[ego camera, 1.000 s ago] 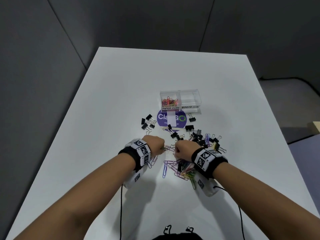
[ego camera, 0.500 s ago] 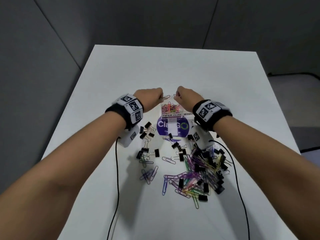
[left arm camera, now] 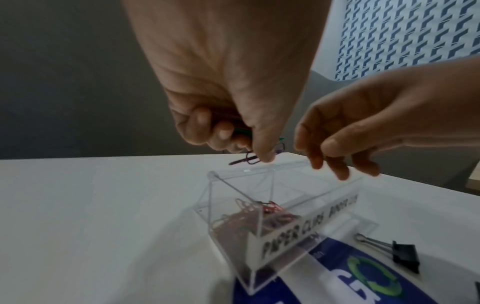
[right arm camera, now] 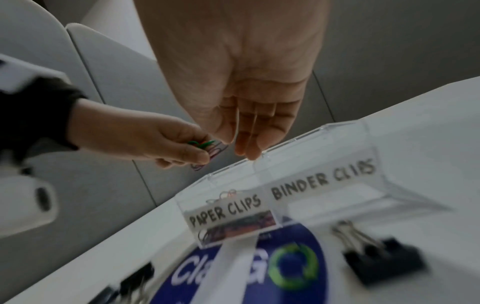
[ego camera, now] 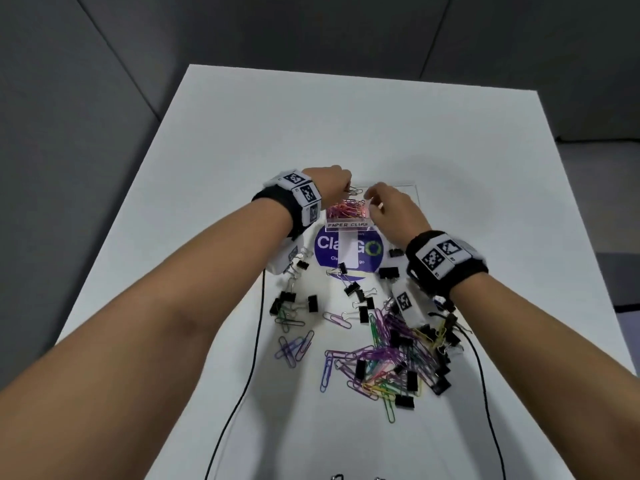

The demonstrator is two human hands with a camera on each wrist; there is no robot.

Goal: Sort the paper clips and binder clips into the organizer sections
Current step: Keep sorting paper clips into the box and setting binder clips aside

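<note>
Left hand (left arm camera: 228, 107) pinches paper clips (left arm camera: 249, 159) at eleven o'clock of the "PAPER CLIPS" section (ego camera: 347, 212) for dropping; right hand (ego camera: 388, 206), fingers loose, seemingly empty.

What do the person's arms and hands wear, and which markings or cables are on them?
Both forearms are bare, without sleeves. The left hand and the right hand wear no gloves. Each wrist carries a black band with white blocks printed with black square code markers. A white camera unit hangs under each wrist, also with a marker, and a thin black cable runs back from it.
</note>
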